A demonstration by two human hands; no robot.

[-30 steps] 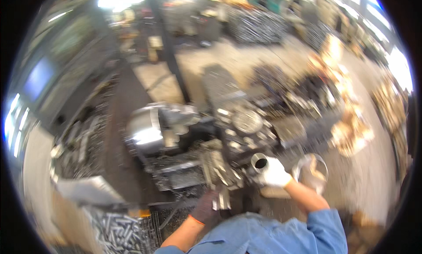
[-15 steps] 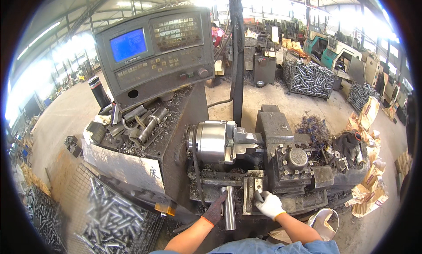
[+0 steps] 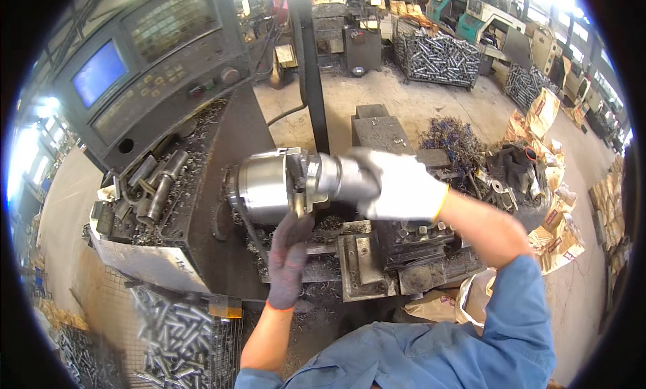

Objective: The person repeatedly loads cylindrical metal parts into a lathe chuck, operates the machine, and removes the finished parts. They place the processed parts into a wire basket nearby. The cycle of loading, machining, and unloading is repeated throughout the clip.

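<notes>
In front of the lathe chuck (image 3: 264, 187), my right hand (image 3: 404, 187) in a white glove is closed around a grey metal cylinder (image 3: 340, 177). The cylinder's left end is at the chuck jaws (image 3: 299, 180); blur hides whether it sits between them. My left hand (image 3: 288, 258), in a dark grey glove, is raised just below the chuck, its fingers stretched up to the lower jaw. Nothing shows in its palm, though the fingertips are partly hidden against the chuck. Beneath my right forearm lies the tool post (image 3: 420, 238), partly covered.
A control panel (image 3: 161, 66) stands at the left above metal parts (image 3: 161, 187) and chips. A wire basket of metal tubes (image 3: 178, 335) is at lower left. The flat slide (image 3: 360, 261) lies below the chuck. Paper sacks (image 3: 558, 221) and a dark post (image 3: 316, 106) stand nearby.
My left hand has let go of the metal tube and moved up to the chuck. My right hand has risen from the slide and holds a cylinder at the jaws. The view has shifted right.
</notes>
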